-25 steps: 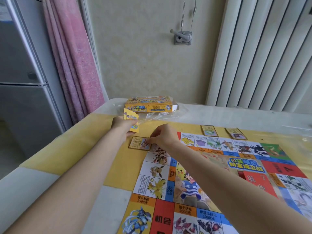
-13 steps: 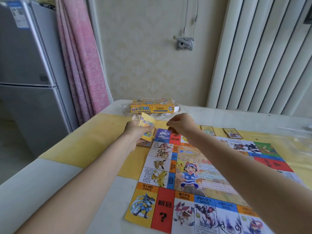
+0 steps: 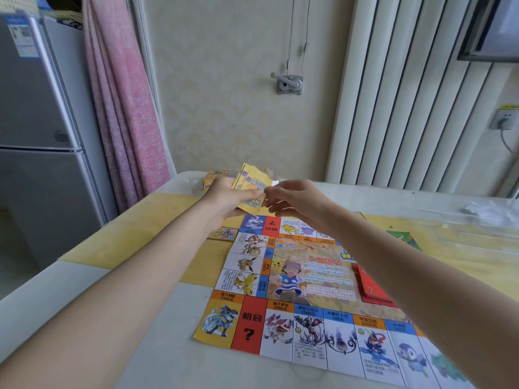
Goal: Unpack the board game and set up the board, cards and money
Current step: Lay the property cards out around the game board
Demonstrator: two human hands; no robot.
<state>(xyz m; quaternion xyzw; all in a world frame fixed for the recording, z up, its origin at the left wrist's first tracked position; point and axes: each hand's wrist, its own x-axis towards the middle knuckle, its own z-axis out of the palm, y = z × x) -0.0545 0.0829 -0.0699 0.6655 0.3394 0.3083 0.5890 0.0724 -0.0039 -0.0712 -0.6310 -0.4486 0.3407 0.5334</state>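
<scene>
The paper game board [image 3: 309, 279] lies unfolded on the table, covered in coloured squares with cartoon creatures. Above its far left corner my left hand [image 3: 227, 196] holds a stack of yellow cards [image 3: 250, 182], raised off the table. My right hand [image 3: 295, 199] is beside it, its fingertips pinching the stack's right edge. One card [image 3: 224, 233] lies face up on the tablecloth just left of the board's far corner. The yellow game box [image 3: 214, 179] sits at the far table edge, mostly hidden behind my left hand.
A yellow cloth [image 3: 134, 237] covers the middle of the white table [image 3: 56, 299]. Crumpled clear plastic [image 3: 488, 211] lies at the far right. A green card [image 3: 404, 238] peeks out beyond my right forearm. A grey fridge [image 3: 42, 130] and a pink curtain [image 3: 123, 102] stand left.
My right hand left the card it laid beside the board and rose to the stack. My left hand lifted the stack higher. The view tilted up.
</scene>
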